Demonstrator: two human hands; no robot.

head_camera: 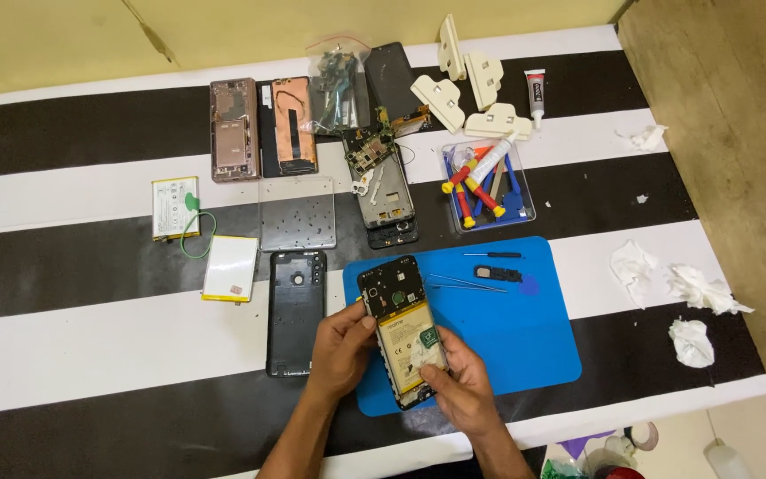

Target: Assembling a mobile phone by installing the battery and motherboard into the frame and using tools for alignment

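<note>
The table cover (64, 142) has wide black and white stripes. The work mat (516, 328) is plain blue. The opened phone (401, 330) has a black frame and a yellow battery with a white label. Beside it, the back cover (295, 312) is black. The loose battery (230, 268) is white with a yellow edge. The clear tray (488, 186) holds red, yellow and blue tools. The crumpled tissues (693, 310) are white, and the clips (472, 84) are cream.

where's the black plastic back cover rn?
Head view, left of centre: the black plastic back cover lies flat beside the blue mat, just left of the left hand.
</note>
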